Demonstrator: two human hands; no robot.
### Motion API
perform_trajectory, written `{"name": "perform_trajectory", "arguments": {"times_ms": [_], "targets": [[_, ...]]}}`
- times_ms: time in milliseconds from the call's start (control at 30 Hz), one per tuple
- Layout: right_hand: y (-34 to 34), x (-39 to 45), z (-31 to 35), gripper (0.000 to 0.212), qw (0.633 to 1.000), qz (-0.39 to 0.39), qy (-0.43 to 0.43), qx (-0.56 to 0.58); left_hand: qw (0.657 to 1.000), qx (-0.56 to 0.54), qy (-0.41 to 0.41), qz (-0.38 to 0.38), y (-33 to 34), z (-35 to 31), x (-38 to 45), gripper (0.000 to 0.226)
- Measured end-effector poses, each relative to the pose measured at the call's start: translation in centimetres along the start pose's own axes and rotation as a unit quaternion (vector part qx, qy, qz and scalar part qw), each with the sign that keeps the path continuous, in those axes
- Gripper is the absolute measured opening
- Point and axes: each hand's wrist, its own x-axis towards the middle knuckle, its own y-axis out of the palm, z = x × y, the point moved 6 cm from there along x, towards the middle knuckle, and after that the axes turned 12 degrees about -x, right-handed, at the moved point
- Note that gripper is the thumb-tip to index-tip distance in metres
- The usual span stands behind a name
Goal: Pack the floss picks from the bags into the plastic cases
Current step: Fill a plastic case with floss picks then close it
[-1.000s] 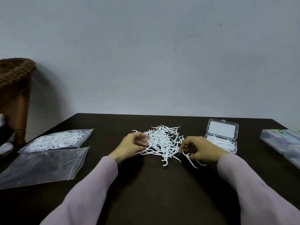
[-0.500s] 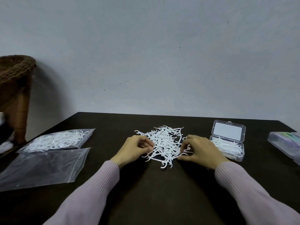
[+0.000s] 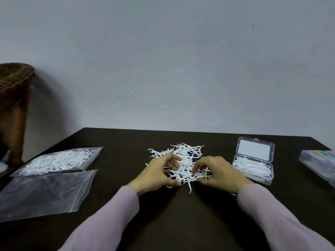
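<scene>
No legible text or labels anywhere.

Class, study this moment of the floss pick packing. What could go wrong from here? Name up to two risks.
1. The loose pile looks tangled, so either hand, left hand or right hand, may drag extra picks out.
2. The open case already looks well filled; more picks could spill or stop its lid closing.
</scene>
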Motion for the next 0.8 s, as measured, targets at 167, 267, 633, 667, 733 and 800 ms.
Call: {"name": "perform_trajectory", "arguments": {"times_ms": [167,267,633,667,733,800], "targets": [[-0.6,0.2,-0.6,0.042,0.999,0.003,0.035,-0.024,0.994,0.089,0.021,-0.053,-1.0,-0.5,-0.2,0.051],[0.6,0.1,-0.9,0.06,0.995,0.074,0.058,-0.038,0.98,0.189,-0.025,-0.056,-1.0,0.0,-0.4,0.065],[-0.1,0.7,0.9,0.019,0.986,0.005,0.017,-0.168,0.939,0.328,0.074,-0.076,-0.6,-2.2,-0.8,0.026],[-0.4,0.7,0.8,0.019,0.983,-0.007,0.013,-0.18,0.933,0.34,0.085,-0.084,-0.6,-2.4,-0.8,0.023],[-0.9,0.5,0.8,0.018,0.98,-0.039,-0.005,-0.194,0.925,0.353,0.104,-0.099,-0.8,-2.6,-0.9,0.02],[-1.2,0.4,0.9,0.007,0.977,-0.074,-0.027,-0.199,0.918,0.366,0.122,-0.098,-0.8,-2.7,-0.9,0.019]]}}
